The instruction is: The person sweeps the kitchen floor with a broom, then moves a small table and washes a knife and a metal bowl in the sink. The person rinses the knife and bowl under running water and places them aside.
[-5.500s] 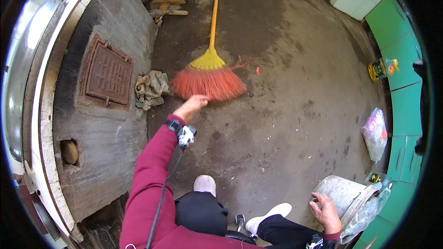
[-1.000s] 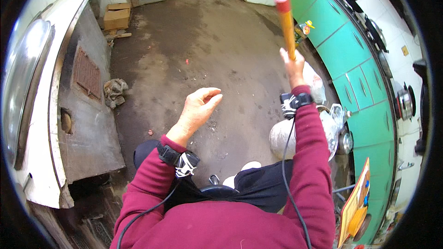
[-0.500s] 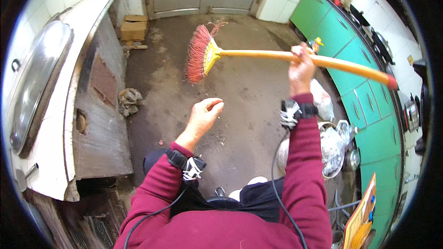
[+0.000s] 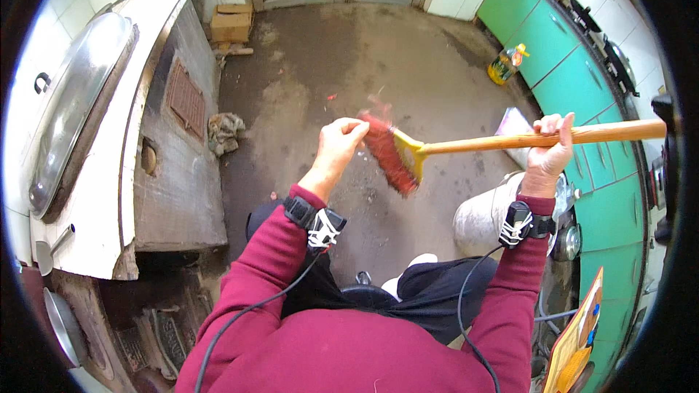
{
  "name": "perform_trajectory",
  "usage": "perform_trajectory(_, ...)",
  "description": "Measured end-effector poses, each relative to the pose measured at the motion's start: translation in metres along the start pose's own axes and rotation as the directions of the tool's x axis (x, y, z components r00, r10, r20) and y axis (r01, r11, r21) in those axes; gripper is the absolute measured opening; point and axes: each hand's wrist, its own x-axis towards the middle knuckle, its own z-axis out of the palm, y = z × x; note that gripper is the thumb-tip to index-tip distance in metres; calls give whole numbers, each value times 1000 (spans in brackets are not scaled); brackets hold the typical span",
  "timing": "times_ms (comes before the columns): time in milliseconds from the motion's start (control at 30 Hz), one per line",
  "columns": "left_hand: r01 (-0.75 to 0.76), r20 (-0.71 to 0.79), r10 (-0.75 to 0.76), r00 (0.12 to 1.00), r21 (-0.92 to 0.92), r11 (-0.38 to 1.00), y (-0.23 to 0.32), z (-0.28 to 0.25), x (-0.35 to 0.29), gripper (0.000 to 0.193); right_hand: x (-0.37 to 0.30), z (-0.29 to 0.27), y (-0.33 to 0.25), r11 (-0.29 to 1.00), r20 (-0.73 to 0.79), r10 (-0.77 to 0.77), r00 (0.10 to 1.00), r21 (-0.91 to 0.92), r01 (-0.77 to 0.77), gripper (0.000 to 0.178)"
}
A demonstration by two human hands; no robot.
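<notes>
My right hand (image 4: 547, 160) grips the wooden handle of a broom, which I hold sideways above the floor. The broom's yellow head (image 4: 413, 160) points left and carries red bristles (image 4: 393, 159), slightly blurred. Pinched fingers of my left hand (image 4: 339, 151) meet the upper end of these bristles; the strands between the fingertips are too small to make out. Some stray red strands stick up beyond that end. The handle (image 4: 619, 132) runs on to the right past my right hand, toward the green cabinets.
A whitish bucket (image 4: 480, 215) stands below the handle at right. An oil bottle (image 4: 507, 64) is by the green cabinets (image 4: 546, 47). At left are a counter with a grey front (image 4: 178, 175), a crumpled rag (image 4: 226, 133) and a cardboard box (image 4: 231, 23). Small red bits (image 4: 332, 97) lie on the floor.
The broom has come down and nearer, its head turning and moving right to my left hand. My left hand has risen and now pinches at the bristles. My right hand has moved right and lower.
</notes>
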Motion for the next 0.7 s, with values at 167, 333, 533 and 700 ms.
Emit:
perform_trajectory(167, 129, 6, -129, 992, -59, 990, 15, 28, -14, 22, -7, -35, 6, 999, 34, -16, 999, 36, 15, 38)
perform_trajectory(333, 139, 30, -136, 990, -124, 982, 32, 44, -33, 24, -1, -55, 20, 997, 43, 10, 999, 71, -13, 38)
perform_trajectory(533, 204, -42, -210, 977, -115, 972, 43, 45, -70, 23, -13, -55, 21, 997, 101, -21, 995, 78, 13, 39)
perform_trajectory(700, 156, -223, -193, 955, -176, 972, 46, 13, -118, 19, -21, -38, 10, 982, 174, -11, 985, 189, -22, 39)
